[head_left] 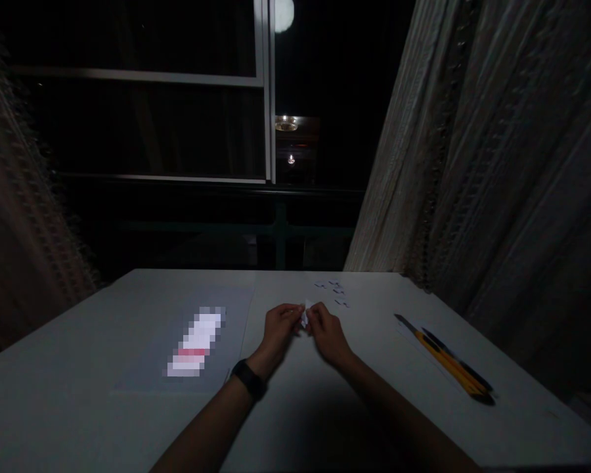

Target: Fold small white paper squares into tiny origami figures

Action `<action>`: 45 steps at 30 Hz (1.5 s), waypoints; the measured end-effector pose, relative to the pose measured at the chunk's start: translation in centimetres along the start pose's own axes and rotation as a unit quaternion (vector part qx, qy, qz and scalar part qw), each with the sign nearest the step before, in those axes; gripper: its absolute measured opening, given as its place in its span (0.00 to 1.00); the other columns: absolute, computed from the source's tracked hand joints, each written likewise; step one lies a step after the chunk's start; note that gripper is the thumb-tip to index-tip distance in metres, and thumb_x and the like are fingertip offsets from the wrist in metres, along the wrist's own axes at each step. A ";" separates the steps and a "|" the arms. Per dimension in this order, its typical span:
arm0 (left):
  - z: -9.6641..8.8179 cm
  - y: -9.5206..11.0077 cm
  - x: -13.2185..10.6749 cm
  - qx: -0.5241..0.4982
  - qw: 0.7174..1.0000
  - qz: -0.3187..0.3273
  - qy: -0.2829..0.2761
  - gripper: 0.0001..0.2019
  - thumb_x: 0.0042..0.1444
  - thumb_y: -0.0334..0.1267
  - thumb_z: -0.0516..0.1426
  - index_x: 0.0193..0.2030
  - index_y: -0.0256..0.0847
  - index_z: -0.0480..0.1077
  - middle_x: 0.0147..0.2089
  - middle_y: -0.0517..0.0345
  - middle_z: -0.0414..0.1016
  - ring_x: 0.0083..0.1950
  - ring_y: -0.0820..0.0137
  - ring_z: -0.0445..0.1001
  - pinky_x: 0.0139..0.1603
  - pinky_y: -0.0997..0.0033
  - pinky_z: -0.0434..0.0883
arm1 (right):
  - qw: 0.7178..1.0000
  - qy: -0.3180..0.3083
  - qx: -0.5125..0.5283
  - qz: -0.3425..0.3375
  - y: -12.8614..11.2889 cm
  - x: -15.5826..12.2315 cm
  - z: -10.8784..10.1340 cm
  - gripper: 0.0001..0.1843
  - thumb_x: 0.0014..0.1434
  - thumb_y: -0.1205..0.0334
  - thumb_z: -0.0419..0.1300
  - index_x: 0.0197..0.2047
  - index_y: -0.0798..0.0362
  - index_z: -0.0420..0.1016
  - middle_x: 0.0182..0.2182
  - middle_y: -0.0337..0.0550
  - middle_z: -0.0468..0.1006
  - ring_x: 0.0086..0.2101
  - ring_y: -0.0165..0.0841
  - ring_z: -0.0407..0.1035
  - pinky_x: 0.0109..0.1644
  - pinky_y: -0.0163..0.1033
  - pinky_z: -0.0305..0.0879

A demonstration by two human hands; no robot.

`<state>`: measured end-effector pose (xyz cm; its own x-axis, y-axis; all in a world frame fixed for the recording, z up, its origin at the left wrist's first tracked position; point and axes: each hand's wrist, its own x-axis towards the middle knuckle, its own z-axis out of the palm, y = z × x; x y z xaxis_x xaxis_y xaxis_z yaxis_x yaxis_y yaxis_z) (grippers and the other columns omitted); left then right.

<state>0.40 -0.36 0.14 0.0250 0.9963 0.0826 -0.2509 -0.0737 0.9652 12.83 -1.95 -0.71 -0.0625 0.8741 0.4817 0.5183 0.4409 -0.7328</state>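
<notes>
Both hands meet over the middle of a white table (285, 420). My left hand (280, 325), with a dark band on its wrist, pinches one side of a small piece of white paper (305, 318). My right hand (326, 330) pinches the other side with bent fingers. The paper looks creased or folded, and the fingers cover much of it. Just beyond my right hand lie several small white paper pieces (339, 292) with dark marks on them.
At left, a large pale sheet (142, 368) lies under a bright, pixelated phone-like screen (197, 341). A yellow utility knife (446, 361) and a dark pen (465, 368) lie at right. Curtains (398, 164) hang beside a dark window behind the table.
</notes>
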 end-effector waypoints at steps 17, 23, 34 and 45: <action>0.8 -1.1 0.1 0.096 0.991 0.052 0.071 0.19 0.40 0.48 0.61 0.31 0.31 0.73 0.20 0.56 0.71 0.18 0.76 0.65 0.16 0.78 0.60 | 0.995 0.088 0.027 0.034 0.0 -0.4 0.9 0.11 0.59 0.53 0.46 0.34 0.51 0.61 0.20 0.36 0.70 0.23 0.31 0.66 0.27 0.33 0.58; 0.9 -1.0 0.0 0.081 0.992 0.053 0.076 0.20 0.38 0.49 0.62 0.30 0.32 0.73 0.20 0.56 0.70 0.18 0.76 0.64 0.17 0.78 0.60 | 0.993 0.102 0.041 0.032 -0.1 -0.5 1.2 0.11 0.60 0.53 0.45 0.35 0.52 0.61 0.20 0.36 0.71 0.22 0.31 0.67 0.27 0.33 0.59; 0.7 -1.3 0.1 0.066 0.995 0.047 0.061 0.20 0.39 0.49 0.62 0.30 0.31 0.73 0.20 0.55 0.70 0.19 0.75 0.66 0.18 0.77 0.61 | 0.993 0.102 0.048 0.027 -0.3 -0.6 1.3 0.10 0.60 0.55 0.46 0.38 0.52 0.61 0.22 0.38 0.72 0.23 0.31 0.68 0.27 0.33 0.59; 0.6 -1.4 0.2 0.125 0.986 0.058 0.092 0.19 0.40 0.50 0.61 0.30 0.33 0.74 0.20 0.56 0.72 0.19 0.74 0.65 0.18 0.76 0.60 | 0.993 0.094 0.063 0.020 0.2 -0.9 1.6 0.09 0.59 0.56 0.47 0.39 0.52 0.60 0.24 0.39 0.73 0.25 0.32 0.68 0.28 0.34 0.61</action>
<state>1.35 -0.10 -1.01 -0.1722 0.9699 0.1723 0.0054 -0.1739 0.9847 11.56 -2.34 -2.06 0.1230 0.8425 0.5245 0.4064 0.4394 -0.8011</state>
